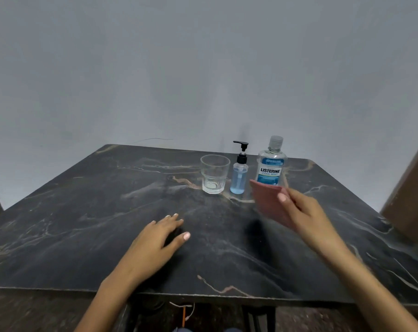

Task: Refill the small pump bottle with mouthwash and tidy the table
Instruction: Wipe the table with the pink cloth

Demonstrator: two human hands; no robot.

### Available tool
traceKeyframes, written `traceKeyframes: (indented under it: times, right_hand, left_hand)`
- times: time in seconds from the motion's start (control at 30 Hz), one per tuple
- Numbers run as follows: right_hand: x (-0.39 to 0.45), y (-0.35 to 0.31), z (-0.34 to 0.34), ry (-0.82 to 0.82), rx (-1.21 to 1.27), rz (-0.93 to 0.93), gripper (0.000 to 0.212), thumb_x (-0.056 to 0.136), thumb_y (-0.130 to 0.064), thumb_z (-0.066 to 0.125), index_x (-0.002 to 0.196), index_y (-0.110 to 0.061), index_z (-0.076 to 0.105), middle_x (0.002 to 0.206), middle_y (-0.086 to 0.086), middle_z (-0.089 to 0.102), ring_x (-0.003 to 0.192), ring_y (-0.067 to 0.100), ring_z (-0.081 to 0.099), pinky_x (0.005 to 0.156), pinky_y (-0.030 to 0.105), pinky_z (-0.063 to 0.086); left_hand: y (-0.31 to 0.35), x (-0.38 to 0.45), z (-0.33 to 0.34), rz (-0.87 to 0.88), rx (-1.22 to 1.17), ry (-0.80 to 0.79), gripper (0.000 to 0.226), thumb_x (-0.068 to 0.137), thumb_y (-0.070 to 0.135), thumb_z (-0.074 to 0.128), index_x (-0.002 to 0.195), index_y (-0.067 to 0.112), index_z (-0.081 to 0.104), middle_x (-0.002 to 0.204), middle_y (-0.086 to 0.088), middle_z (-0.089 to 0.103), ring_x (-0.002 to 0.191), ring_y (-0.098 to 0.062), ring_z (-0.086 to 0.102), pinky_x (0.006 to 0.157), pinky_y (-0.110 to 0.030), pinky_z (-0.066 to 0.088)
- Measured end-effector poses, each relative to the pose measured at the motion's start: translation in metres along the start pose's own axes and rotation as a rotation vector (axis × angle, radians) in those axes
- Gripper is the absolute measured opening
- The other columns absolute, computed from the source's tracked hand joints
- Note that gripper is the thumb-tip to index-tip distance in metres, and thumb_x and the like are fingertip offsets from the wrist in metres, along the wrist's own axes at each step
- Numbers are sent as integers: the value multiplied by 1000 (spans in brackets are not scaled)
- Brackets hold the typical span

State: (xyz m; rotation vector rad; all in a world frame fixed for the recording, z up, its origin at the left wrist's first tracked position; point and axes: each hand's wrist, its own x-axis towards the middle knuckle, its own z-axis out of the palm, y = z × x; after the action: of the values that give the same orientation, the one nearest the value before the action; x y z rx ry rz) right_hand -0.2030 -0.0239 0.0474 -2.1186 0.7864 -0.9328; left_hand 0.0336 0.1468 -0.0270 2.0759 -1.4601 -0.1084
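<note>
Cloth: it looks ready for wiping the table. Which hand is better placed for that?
Right. The right hand already holds the pink cloth above the table; the left hand rests open on the tabletop, holding nothing.

A home room is suggested: dark marble-patterned bench (107,212) set against a plain grey wall (155,68), household mouthwash bottle (271,164) and drinking glass (214,173) placed far right.

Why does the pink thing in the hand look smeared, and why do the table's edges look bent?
Head view: the cloth in the right hand is motion-blurred; the bottles and glass stay sharp; the wide-angle lens bows the table edges; soft shadows lie under both hands.
</note>
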Motion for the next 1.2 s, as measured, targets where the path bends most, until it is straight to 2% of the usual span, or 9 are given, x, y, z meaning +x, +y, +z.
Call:
traceKeyframes:
  times: [0.1,0.2,0.27,0.4,0.53,0.7,0.83,0.97,1.2]
  right_hand:
    - [-19,23,7,-154,-398,-58,35,97,-21,47,132,-18,52,131,-2,59,120,15,56,88,8,37]
    - [-34,45,27,-393,-612,83,69,96,-48,39,149,-11,18,159,7,14,147,18,12,117,25,11]
    - [-33,48,37,-371,-709,177,91,88,-67,29,150,-7,1,159,12,-5,148,22,-6,120,34,0]
    - [-6,48,54,-320,-781,269,79,95,-55,30,149,-1,8,158,22,2,147,32,1,120,40,3]
    - [7,39,67,-356,-717,103,54,100,-34,36,145,-5,27,157,15,17,146,28,15,119,39,13]
    - [-32,35,55,-352,-574,-83,48,100,-33,38,145,-18,33,157,-3,22,146,10,16,114,20,11]
    - [-69,49,18,-252,-539,-38,47,99,-36,41,144,-27,35,154,-15,27,140,-4,18,108,9,7]
    - [-56,75,-9,-178,-601,124,52,99,-34,40,147,-17,29,157,-3,19,145,8,14,115,21,6]
    - [28,72,29,-282,-710,257,49,102,-29,33,143,-3,30,158,15,15,146,32,14,117,37,11]
  left_hand:
    - [5,-5,6,-11,82,-39,55,95,48,37,143,21,36,155,4,24,143,-6,15,116,-28,8]
    - [6,-7,10,-11,125,-34,57,96,49,32,146,21,31,157,4,20,144,-5,12,116,-27,5]
    - [6,-8,12,-9,145,-37,58,96,49,30,147,21,27,157,3,17,144,-6,10,116,-26,4]
    - [7,-9,14,-6,144,-41,58,97,48,28,147,20,25,158,2,15,144,-7,10,116,-26,3]
    - [8,-12,14,-3,157,-45,58,97,47,27,148,19,23,158,0,14,145,-9,9,116,-26,3]
    - [11,-13,12,-9,147,-51,56,98,45,28,148,20,23,158,1,14,145,-8,9,117,-26,3]
    - [12,-14,11,-12,152,-47,55,98,45,28,148,21,22,158,3,13,144,-6,8,117,-26,3]
    - [13,-15,12,-13,153,-42,54,98,44,28,148,22,22,158,4,13,144,-5,8,116,-24,2]
    - [12,-14,13,-22,138,-42,55,98,44,28,147,21,23,157,3,15,144,-7,11,117,-26,4]
